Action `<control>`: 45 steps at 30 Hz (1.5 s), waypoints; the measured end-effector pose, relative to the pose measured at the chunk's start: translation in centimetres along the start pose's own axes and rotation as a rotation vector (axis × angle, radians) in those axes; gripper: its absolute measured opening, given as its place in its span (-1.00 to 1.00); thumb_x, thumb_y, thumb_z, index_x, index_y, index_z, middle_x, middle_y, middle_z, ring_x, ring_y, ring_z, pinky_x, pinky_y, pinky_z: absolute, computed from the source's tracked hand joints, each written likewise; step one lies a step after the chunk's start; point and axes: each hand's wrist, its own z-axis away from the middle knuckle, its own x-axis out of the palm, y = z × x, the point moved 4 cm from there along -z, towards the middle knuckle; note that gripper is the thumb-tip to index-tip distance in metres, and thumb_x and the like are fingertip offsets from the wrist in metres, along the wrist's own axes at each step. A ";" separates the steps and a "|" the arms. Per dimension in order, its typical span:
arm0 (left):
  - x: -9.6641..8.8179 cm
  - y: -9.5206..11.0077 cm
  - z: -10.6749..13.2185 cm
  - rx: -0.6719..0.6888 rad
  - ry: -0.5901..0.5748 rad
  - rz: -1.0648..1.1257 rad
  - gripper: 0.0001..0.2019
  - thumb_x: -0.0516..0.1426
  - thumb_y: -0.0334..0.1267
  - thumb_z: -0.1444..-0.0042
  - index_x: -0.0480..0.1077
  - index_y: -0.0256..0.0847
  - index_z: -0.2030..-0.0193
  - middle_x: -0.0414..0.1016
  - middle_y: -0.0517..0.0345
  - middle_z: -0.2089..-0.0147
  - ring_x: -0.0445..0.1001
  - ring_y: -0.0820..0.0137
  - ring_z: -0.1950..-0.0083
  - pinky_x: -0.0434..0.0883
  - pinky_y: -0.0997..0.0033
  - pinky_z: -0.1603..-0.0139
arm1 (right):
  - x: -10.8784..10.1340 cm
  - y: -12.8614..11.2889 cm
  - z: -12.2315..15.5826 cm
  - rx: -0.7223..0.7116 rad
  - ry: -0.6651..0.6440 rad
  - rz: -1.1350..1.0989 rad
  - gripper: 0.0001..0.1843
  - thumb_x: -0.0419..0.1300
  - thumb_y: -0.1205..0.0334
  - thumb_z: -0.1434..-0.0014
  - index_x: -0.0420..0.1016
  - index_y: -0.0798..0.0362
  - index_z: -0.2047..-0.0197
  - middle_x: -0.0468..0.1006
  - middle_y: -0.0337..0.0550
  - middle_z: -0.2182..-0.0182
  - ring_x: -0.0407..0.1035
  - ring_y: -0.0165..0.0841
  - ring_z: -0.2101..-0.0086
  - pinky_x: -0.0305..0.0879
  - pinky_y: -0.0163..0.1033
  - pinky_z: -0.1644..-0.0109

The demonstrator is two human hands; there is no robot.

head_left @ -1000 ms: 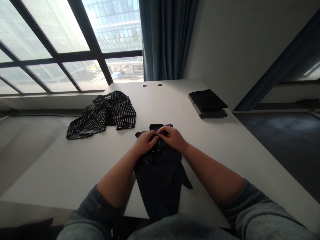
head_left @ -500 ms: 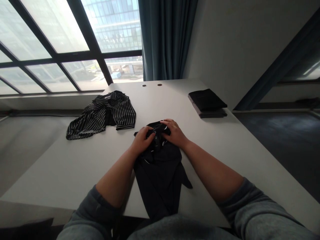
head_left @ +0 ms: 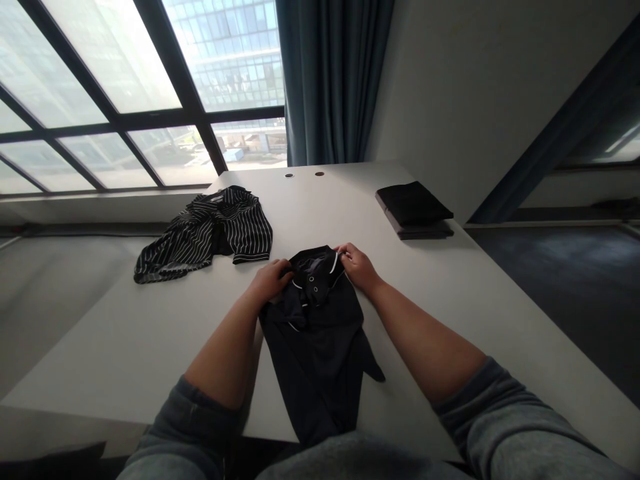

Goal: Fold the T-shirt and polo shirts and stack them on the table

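A dark polo shirt (head_left: 320, 347) with white-trimmed collar lies on the white table (head_left: 450, 293) in front of me, its lower part hanging over the near edge. My left hand (head_left: 271, 279) pinches the collar's left side, fingers closed on the cloth. On the collar's right side my right hand (head_left: 356, 264) grips the fabric too. Between the two hands the collar and button placket lie spread open and facing up.
A black shirt with white stripes (head_left: 210, 230) lies crumpled at the table's left back. A stack of folded dark clothes (head_left: 414, 208) sits at the back right near the wall. Behind are a big window (head_left: 125, 87) and a blue curtain (head_left: 330, 80).
My hands, close together over the collar a second ago, have moved apart to its two sides, spreading the collar flat. The view has tilted slightly.
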 end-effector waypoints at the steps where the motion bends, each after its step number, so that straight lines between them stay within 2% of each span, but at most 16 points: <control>1: -0.2 0.0 0.0 -0.016 0.020 0.049 -0.84 0.17 -0.15 -0.26 0.50 -0.06 0.07 0.61 0.10 0.14 0.57 0.21 0.12 0.45 0.24 0.06 | -0.3 -0.1 0.0 0.011 0.016 0.003 -0.84 0.11 0.14 -0.26 0.45 -0.05 0.13 0.62 -0.13 0.12 0.48 -0.20 0.13 0.41 -0.08 -0.02; 4: -1.3 -0.4 -0.2 -0.116 0.172 0.254 -0.90 0.14 -0.16 -0.27 0.41 -0.07 0.14 0.53 0.23 0.29 0.51 0.31 0.25 0.41 0.34 0.18 | -1.5 -0.2 0.0 0.022 0.098 0.024 -0.87 0.11 0.12 -0.27 0.42 -0.05 0.17 0.55 -0.22 0.31 0.42 -0.24 0.27 0.38 -0.13 0.08; 6: -2.0 -0.8 -0.3 -0.169 0.291 0.405 -0.92 0.12 -0.18 -0.27 0.35 -0.08 0.15 0.47 0.28 0.33 0.46 0.38 0.32 0.38 0.41 0.25 | -2.3 -0.3 -0.2 0.028 0.064 -0.051 -0.83 0.11 0.11 -0.26 0.42 -0.06 0.11 0.53 -0.25 0.34 0.39 -0.26 0.32 0.37 -0.15 0.13; 8: -2.3 -1.0 -0.3 -0.191 0.353 0.523 -0.91 0.11 -0.20 -0.27 0.30 -0.09 0.13 0.41 0.30 0.35 0.39 0.43 0.39 0.34 0.45 0.34 | -2.5 -0.8 -0.3 0.030 -0.093 -0.164 -0.67 0.11 0.08 -0.27 0.44 -0.07 -0.07 0.58 -0.25 0.30 0.42 -0.26 0.32 0.39 -0.15 0.14; 11: -2.5 -0.8 -0.3 -0.157 0.360 0.596 -0.87 0.09 -0.22 -0.27 0.29 -0.09 0.06 0.44 0.27 0.29 0.39 0.45 0.39 0.35 0.47 0.35 | -2.6 -2.2 -0.2 0.001 -0.338 -0.189 -0.50 0.13 -0.03 -0.35 0.45 -0.11 -0.28 0.66 -0.17 0.10 0.50 -0.21 0.16 0.42 -0.08 -0.02; 13: -2.6 -0.3 -0.2 -0.100 0.357 0.589 -0.84 0.08 -0.23 -0.28 0.32 -0.10 0.02 0.49 0.21 0.21 0.45 0.42 0.30 0.41 0.44 0.26 | -2.5 -3.1 -0.1 -0.034 -0.450 -0.112 -0.53 0.14 -0.10 -0.38 0.57 -0.11 -0.22 0.67 -0.14 0.01 0.51 -0.18 0.07 0.41 -0.06 -0.10; 16: -3.0 0.0 0.1 -0.055 0.347 0.524 -0.82 0.08 -0.22 -0.28 0.40 -0.11 0.01 0.53 0.17 0.17 0.51 0.37 0.21 0.45 0.39 0.17 | -2.0 -3.9 -0.1 -0.115 -0.575 0.063 -0.67 0.25 -0.07 -0.30 0.71 -0.06 0.07 0.69 -0.15 0.20 0.52 -0.23 0.21 0.43 -0.14 0.06; 19: -3.6 -0.1 0.3 -0.044 0.284 0.439 -0.79 0.12 -0.18 -0.26 0.46 -0.11 0.01 0.55 0.18 0.19 0.52 0.35 0.22 0.46 0.37 0.19 | -2.7 -4.5 -0.7 -0.194 -0.457 0.206 -0.80 0.31 0.05 -0.22 0.66 -0.01 0.28 0.62 -0.18 0.36 0.44 -0.30 0.38 0.37 -0.20 0.23; 23: -4.0 0.3 0.3 0.039 0.140 0.284 -0.81 0.22 -0.10 -0.21 0.50 -0.12 0.12 0.59 0.17 0.21 0.55 0.31 0.20 0.47 0.30 0.12 | -5.0 -6.0 -1.0 -0.218 -0.224 0.240 -0.86 0.30 0.12 -0.20 0.60 -0.01 0.26 0.63 -0.16 0.31 0.48 -0.26 0.33 0.35 -0.20 0.27; 25: -4.6 0.7 0.3 0.047 0.181 0.202 -0.85 0.25 -0.11 -0.19 0.48 -0.12 0.20 0.59 0.16 0.23 0.55 0.28 0.19 0.47 0.25 0.07 | -6.1 -7.1 -0.8 -0.221 -0.156 0.253 -0.90 0.29 0.16 -0.20 0.57 -0.02 0.25 0.65 -0.17 0.30 0.51 -0.23 0.29 0.34 -0.20 0.28; 29: -6.5 2.3 -0.1 0.110 0.379 0.183 -0.91 0.22 -0.21 -0.20 0.38 -0.10 0.23 0.59 0.11 0.09 0.56 0.25 0.05 0.47 0.19 -0.07 | -7.3 -9.1 -0.4 -0.231 -0.060 0.244 -0.93 0.24 0.19 -0.27 0.49 -0.04 0.27 0.68 -0.15 0.26 0.53 -0.21 0.27 0.37 -0.16 0.24; 35: -10.7 6.8 -2.2 0.416 0.471 0.128 -0.88 0.11 -0.38 -0.25 0.23 -0.10 0.26 0.43 0.08 0.12 0.45 0.29 0.07 0.46 0.26 0.02 | -8.8 -12.2 -2.1 -0.403 0.098 0.274 -0.95 0.16 0.21 -0.34 0.44 -0.07 0.15 0.61 -0.12 0.21 0.49 -0.22 0.25 0.40 -0.10 0.13; 38: -13.4 9.5 -4.0 0.553 0.471 0.026 -0.88 0.07 -0.43 -0.27 0.25 -0.11 0.24 0.39 0.06 0.09 0.43 0.29 0.05 0.45 0.25 -0.01 | -10.5 -15.0 -4.5 -0.526 0.272 0.322 -0.89 0.14 0.15 -0.39 0.39 -0.07 0.04 0.54 -0.17 0.22 0.45 -0.25 0.26 0.40 -0.10 0.10; 40: -15.1 10.9 -5.9 0.564 0.465 -0.101 -0.90 0.06 -0.42 -0.29 0.31 -0.12 0.19 0.40 0.03 0.01 0.44 0.29 0.06 0.44 0.25 0.03 | -11.5 -16.8 -7.3 -0.565 0.360 0.381 -0.87 0.09 0.12 -0.45 0.37 -0.08 0.00 0.49 -0.19 0.24 0.44 -0.26 0.26 0.40 -0.11 0.08; 43: -17.0 11.3 -10.1 0.419 0.444 -0.321 -0.85 0.07 -0.34 -0.34 0.43 -0.07 0.06 0.39 0.04 -0.17 0.47 0.26 0.06 0.41 0.24 0.10 | -12.1 -17.9 -13.0 -0.557 0.336 0.509 -0.83 0.03 0.08 -0.50 0.37 -0.08 -0.04 0.49 -0.14 0.21 0.44 -0.21 0.20 0.40 -0.11 0.06; 45: -17.4 10.7 -13.1 0.342 0.428 -0.411 -0.78 0.06 -0.32 -0.37 0.48 -0.01 -0.04 0.37 0.05 -0.26 0.45 0.19 -0.08 0.40 0.18 0.00 | -11.9 -17.1 -16.9 -0.488 0.273 0.642 -0.78 0.00 0.09 -0.51 0.38 -0.06 -0.07 0.51 -0.07 0.13 0.43 -0.15 0.14 0.40 -0.06 0.03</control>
